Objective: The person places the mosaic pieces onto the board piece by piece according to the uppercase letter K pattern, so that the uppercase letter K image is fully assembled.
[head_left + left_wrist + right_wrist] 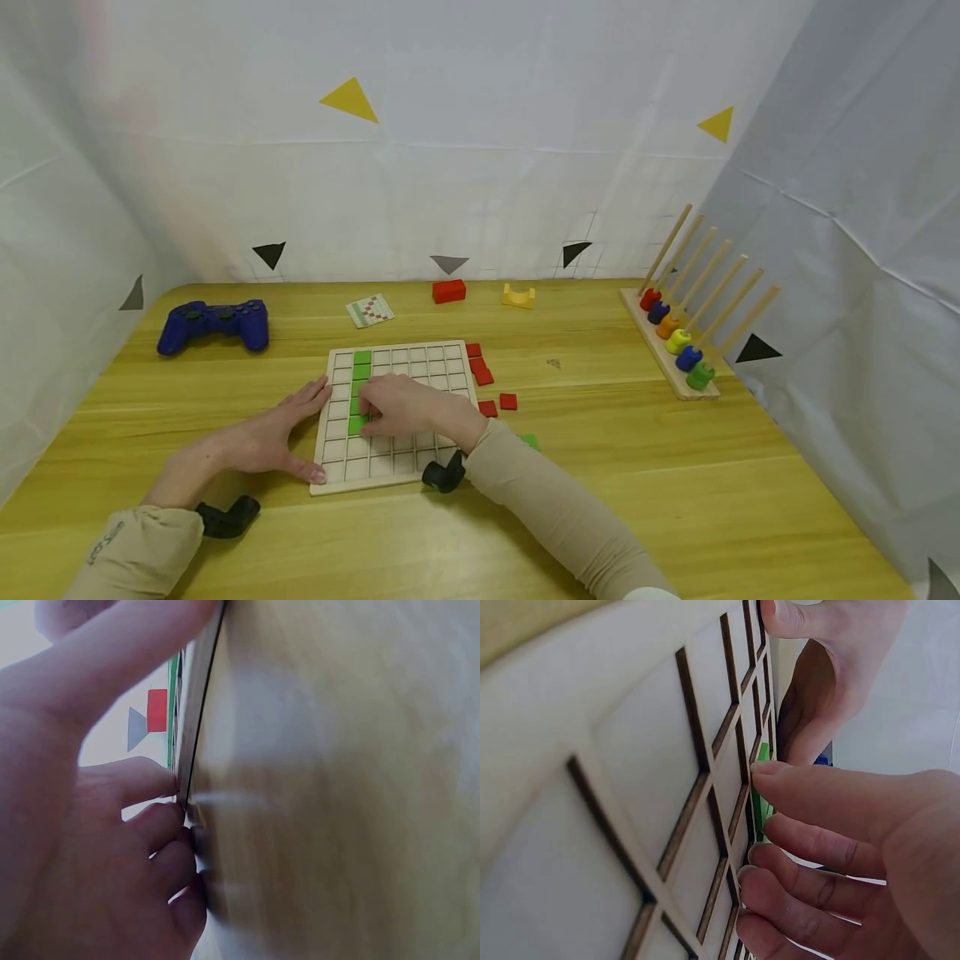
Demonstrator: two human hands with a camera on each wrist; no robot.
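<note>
A pale wooden grid board [378,482] lies on the table with a column of several green square tiles [362,372] near its left side. My right hand [408,406] is over the board, fingers curled. Its thumb and index finger pinch a green tile [763,791] at the grid surface, seen in the right wrist view. My left hand [258,435] lies at the board's left edge. Its thumb touches the near left corner and its fingers extend along the edge higher up. In the left wrist view, those fingertips meet the board's side [196,712].
Several red tiles [508,402] lie right of the board, and a green piece [530,442] is partly hidden by my right sleeve. Behind are a pattern card [371,311], a red block [449,291] and a yellow arch [518,297]. A blue game controller [213,325] and a peg rack [667,357] flank them.
</note>
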